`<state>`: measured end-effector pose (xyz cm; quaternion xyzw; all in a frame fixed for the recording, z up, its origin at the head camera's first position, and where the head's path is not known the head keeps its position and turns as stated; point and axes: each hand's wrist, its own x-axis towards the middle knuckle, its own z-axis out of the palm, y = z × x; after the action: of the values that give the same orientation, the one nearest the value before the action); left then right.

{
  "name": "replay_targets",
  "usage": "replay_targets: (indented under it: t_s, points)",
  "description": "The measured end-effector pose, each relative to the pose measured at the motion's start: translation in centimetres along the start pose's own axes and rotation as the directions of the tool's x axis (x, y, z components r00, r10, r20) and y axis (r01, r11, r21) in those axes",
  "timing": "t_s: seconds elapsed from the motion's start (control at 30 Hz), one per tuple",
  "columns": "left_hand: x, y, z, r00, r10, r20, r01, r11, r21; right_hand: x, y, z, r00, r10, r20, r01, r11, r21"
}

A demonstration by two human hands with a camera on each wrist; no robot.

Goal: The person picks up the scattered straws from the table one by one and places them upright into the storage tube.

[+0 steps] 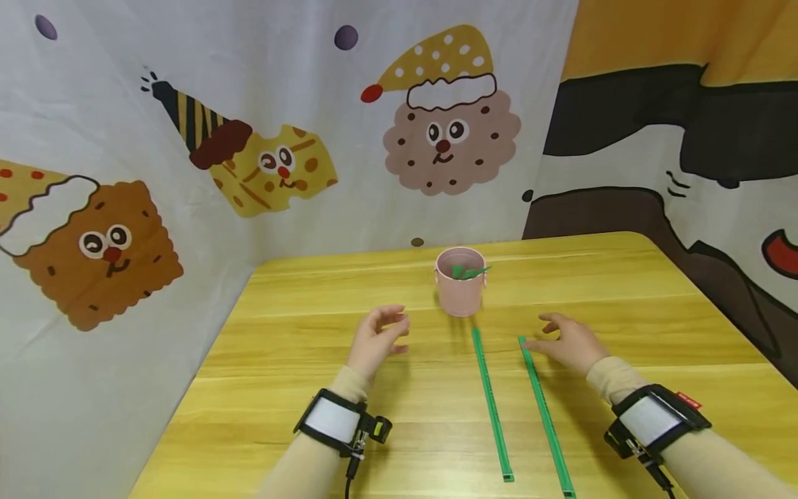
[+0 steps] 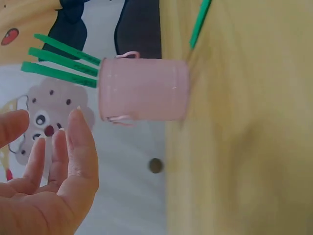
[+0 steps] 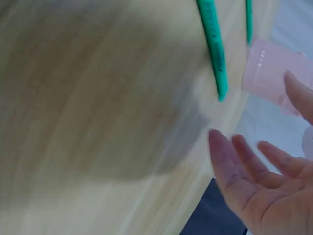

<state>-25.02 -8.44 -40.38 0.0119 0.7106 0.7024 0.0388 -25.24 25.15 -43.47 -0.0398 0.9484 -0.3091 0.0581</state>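
Two green lengths, the left strip [image 1: 492, 405] and the right strip [image 1: 545, 416], run near to far on the wooden table [image 1: 430, 443]. The right hand [image 1: 573, 343], the nearer, has the right strip's far end just to its left; the left hand [image 1: 378, 339] sits farther off. Both are loosely parted, empty. Beyond, one pink bucket [image 1: 460, 294] shows three upright strips [image 2: 63, 61].

Two thin green strips [image 1: 491, 405] lie flat between left hand [image 1: 377, 339] and right hand [image 1: 573, 343]; pink bucket [image 1: 460, 298] upright beyond both hands, three green pieces [image 2: 63, 62] sticking out.
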Motion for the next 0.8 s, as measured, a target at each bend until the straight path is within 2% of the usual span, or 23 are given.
replay_targets:
  t_s: [0.1, 0.17, 0.4, 0.6, 0.8]
  points:
    - [-0.6, -1.3, -0.2, 0.999, -0.046, 0.010, 0.047, 0.998, -0.043, -0.1, 0.4, 0.6, 0.997, 0.045, 0.057, -0.040, 0.996, -0.077]
    - [-0.8, -1.9, -0.3, 0.998, -0.058, 0.012, 0.059, 0.996, -0.067, -0.1, 0.4, 1.0, 0.996, 0.056, 0.066, -0.048, 0.992, -0.120]
    - [-1.1, -2.3, -0.9, 0.997, -0.072, -0.025, 0.069, 0.991, -0.114, 0.2, -0.3, 2.3, 0.998, 0.043, 0.049, -0.030, 0.971, -0.236]
    - [-1.1, -2.4, -1.2, 0.997, -0.076, -0.024, 0.073, 0.991, -0.109, 0.2, -0.5, 2.5, 0.995, 0.083, 0.056, -0.070, 0.976, -0.205]
    - [-1.0, -2.7, -1.6, 0.996, -0.084, -0.037, 0.079, 0.989, -0.126, 0.1, -0.5, 1.7, 0.980, 0.172, 0.104, -0.164, 0.983, -0.081]
